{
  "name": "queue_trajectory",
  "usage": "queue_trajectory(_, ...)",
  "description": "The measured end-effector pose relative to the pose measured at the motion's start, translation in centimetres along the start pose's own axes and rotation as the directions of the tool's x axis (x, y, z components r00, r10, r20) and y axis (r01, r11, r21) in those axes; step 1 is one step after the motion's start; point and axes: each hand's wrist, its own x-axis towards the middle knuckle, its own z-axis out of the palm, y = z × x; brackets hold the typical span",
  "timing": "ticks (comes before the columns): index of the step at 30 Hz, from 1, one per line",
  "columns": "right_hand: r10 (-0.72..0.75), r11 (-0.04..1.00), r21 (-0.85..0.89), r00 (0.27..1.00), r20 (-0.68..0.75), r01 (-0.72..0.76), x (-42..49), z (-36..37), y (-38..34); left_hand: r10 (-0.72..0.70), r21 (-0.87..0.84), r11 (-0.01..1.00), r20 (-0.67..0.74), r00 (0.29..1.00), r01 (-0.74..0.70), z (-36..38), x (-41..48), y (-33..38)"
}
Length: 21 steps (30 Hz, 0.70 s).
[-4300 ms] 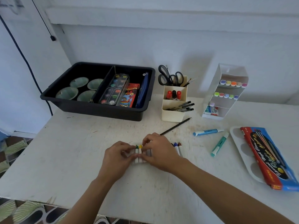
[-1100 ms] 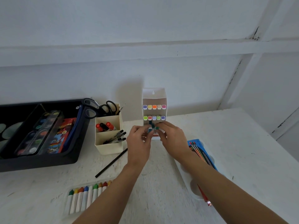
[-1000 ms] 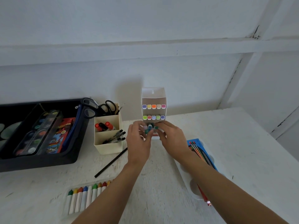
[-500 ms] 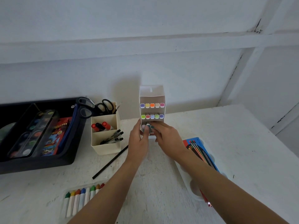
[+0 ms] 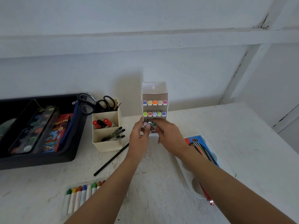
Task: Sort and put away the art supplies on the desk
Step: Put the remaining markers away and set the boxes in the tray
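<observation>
Head view: desk (image 5: 226, 135), marker rack (image 5: 154, 92) upright near back wall. Left hand (image 5: 140, 139), right hand (image 5: 169, 136) curled round markers (image 5: 150, 124) at bottom tier, pinching capped ends. Slide in straight, level with shelf; steady rack against tipping; seat caps flush like rows above

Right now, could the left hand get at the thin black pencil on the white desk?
Probably yes: the black pencil lies uncovered near the left hand, now at the white marker rack.
</observation>
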Motion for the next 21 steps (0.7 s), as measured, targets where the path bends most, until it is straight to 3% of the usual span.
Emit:
queue_trajectory(4, -0.013, 0.998, -0.062, 1.000, -0.008, 0.012, 0.2, 0.0, -0.4, -0.046, -0.095, 0.994, 0.066, 0.997, 0.052, -0.9, 0.0, 0.3)
queue_trajectory(11, -0.119, 0.993, -0.032, 0.984, -0.134, 0.116, -0.4, 0.1, -0.9, 0.006, -0.052, 0.999, 0.071, 0.997, -0.002, -1.3, -0.2, 1.3)
queue_trajectory(16, -0.159, 0.987, -0.002, 0.959, -0.234, 0.163, -2.0, -0.2, -1.0, -0.071, -0.027, 0.997, 0.072, 0.995, 0.073, -1.3, -0.8, 1.4)
queue_trajectory(21, -0.157, 0.985, 0.036, 0.966, -0.204, 0.167, -2.5, -0.6, -1.4, -0.162, -0.061, 0.984, 0.051, 0.986, 0.165, -1.5, -1.4, 0.6)
